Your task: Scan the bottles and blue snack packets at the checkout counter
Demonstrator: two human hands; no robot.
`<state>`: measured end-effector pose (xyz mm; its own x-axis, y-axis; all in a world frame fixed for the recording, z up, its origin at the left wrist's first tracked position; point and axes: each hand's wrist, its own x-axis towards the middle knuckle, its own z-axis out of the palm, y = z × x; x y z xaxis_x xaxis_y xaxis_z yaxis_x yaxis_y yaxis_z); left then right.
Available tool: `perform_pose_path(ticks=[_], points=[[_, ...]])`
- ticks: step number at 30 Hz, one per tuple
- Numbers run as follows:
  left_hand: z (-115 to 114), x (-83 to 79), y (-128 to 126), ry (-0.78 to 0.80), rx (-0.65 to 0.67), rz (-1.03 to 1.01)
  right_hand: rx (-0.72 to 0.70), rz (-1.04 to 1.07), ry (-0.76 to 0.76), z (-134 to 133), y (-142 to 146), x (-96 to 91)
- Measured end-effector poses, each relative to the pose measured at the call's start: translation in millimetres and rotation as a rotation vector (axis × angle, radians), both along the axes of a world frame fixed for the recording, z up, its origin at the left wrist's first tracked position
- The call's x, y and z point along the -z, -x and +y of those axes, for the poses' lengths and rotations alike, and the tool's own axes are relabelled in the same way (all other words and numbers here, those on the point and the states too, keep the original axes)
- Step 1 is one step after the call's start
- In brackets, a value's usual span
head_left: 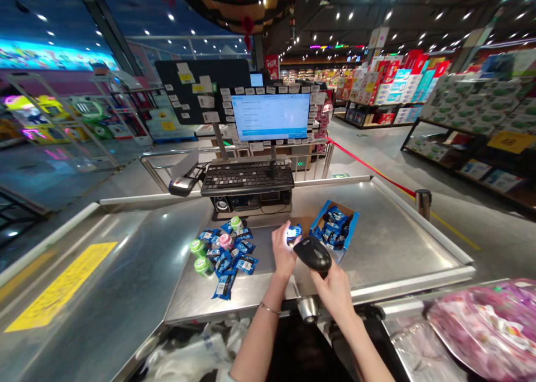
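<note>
A: Nearest first, at the lower centre. Anything in the right hand [334, 287]?
B: Wrapped around the handle of a black barcode scanner [313, 254], aimed toward the upper left.
A: And in the left hand [283, 253]?
B: Pinching a small blue packet [294, 232] between thumb and fingers, with a bright glow at the fingertips.
A: How far along, by the look of it?
B: Partway, probably; apparently busy scanning this one packet. At centre left, on the metal surface [393, 253], a loose heap of blue packets [247, 264], along with three green tubs [203, 266] and a pink tub [225, 241]. At centre right, in a blue-edged box [353, 229], more packets [335, 228]. No telling the scanned from the unscanned, nor any sure count of the remainder.
A: Position of the held packet relative to the hands?
B: At the upper end of the left hand, ahead of the right one, near the scanner's nose.
A: Touching the scanner?
B: Cannot tell. Left of both hands and apart from them, the heap; just beyond the scanner, the box.
A: Farther off?
B: Above the centre, a black keyboard [249, 176]; behind, a lit screen [272, 117].
</note>
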<state>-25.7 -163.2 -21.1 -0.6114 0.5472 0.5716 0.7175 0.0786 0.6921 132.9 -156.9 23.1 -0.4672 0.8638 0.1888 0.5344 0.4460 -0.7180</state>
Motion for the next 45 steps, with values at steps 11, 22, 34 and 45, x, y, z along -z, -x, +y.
perform_pose_path(ticks=[11, 22, 34, 45], points=[[-29.4, 37.6, 22.4, 0.35, -0.254, 0.095, 0.023, -0.029, 0.017, 0.5, 2.4, 3.2], [-95.1, 73.3, 63.3, 0.742, -0.67, 0.27, 0.02, -0.09, 0.09, 16.7, 0.9, 19.6], [-29.0, 28.8, 38.2, 0.39, -0.411, 0.339, 0.3, 0.07, 0.099, 52.1, -35.8, 23.7], [136.2, -5.4, -61.1, 1.03, 0.197, 0.329, 0.432, 0.167, 0.073, 72.4, -68.5, 27.1]])
